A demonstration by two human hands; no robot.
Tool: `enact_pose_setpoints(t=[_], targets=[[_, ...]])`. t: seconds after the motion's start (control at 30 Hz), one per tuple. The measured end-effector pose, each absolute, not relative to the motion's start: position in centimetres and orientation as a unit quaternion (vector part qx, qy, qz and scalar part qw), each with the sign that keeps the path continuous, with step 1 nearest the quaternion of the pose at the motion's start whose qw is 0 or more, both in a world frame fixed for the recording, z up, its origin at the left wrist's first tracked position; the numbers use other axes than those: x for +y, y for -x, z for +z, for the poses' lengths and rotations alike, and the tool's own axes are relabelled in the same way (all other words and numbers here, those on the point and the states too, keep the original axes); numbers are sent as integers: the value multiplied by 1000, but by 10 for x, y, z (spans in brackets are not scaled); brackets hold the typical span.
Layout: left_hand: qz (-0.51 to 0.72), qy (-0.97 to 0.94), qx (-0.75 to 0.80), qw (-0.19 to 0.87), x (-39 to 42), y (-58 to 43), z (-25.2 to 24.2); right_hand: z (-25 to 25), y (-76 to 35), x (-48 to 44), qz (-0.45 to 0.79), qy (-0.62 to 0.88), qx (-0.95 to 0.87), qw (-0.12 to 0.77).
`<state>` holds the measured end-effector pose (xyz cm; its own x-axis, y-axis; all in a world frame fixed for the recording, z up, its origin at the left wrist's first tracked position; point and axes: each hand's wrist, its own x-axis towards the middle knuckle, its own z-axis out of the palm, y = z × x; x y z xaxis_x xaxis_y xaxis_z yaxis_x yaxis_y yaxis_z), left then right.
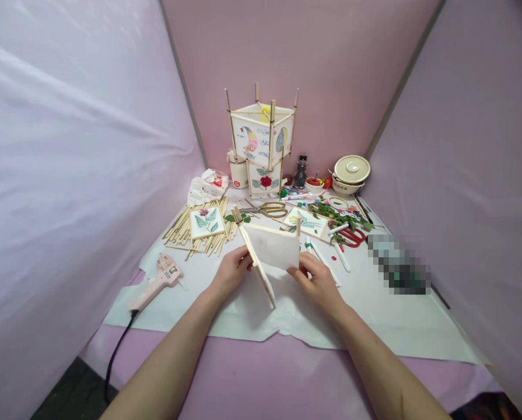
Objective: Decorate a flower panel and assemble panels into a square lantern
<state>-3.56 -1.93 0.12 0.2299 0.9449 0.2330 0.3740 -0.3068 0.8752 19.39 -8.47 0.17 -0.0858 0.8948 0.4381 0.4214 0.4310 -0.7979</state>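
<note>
Between my hands stands a small lantern frame (pixel 273 248) of white paper panels edged with wooden sticks, its panels meeting at an angle. My left hand (pixel 233 269) grips the left panel, which is seen nearly edge-on; some of its fingers are hidden behind it. With thumb and fingers, my right hand (pixel 315 276) pinches the lower right edge of the far panel. Just beyond lie gold-handled scissors (pixel 272 210) and a flower-decorated panel (pixel 307 223). Another flower panel (pixel 206 222) rests on a pile of wooden sticks (pixel 179 234) to the left.
A pink glue gun (pixel 159 283) with a black cord lies at left. At the back stands a decorated lantern (pixel 263 137) on sticks. White markers (pixel 342 258), leafy sprigs (pixel 348 213), red-handled scissors (pixel 354 237) and a lidded bowl (pixel 351 170) are on the right. Fabric walls enclose the table.
</note>
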Motion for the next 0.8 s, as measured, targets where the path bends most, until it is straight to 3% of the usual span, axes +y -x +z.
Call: enact_pose_setpoints(t=[0.13, 0.27, 0.4, 0.6, 0.8], targets=[[438, -679, 476, 346, -32, 28, 8, -6, -192, -82, 206, 516, -667, 497], [515, -675, 460, 260, -61, 14, -3, -16, -198, -74, 205, 528, -646, 512], [467, -726, 474, 175, -86, -6, -13, -21, -202, -69, 218, 544, -627, 513], [370, -735, 538, 182, -80, 6, -7, -20, -205, -67, 180, 554, -619, 527], [398, -706, 554, 193, -66, 43, -3, -19, -210, -64, 163, 570, -597, 541]])
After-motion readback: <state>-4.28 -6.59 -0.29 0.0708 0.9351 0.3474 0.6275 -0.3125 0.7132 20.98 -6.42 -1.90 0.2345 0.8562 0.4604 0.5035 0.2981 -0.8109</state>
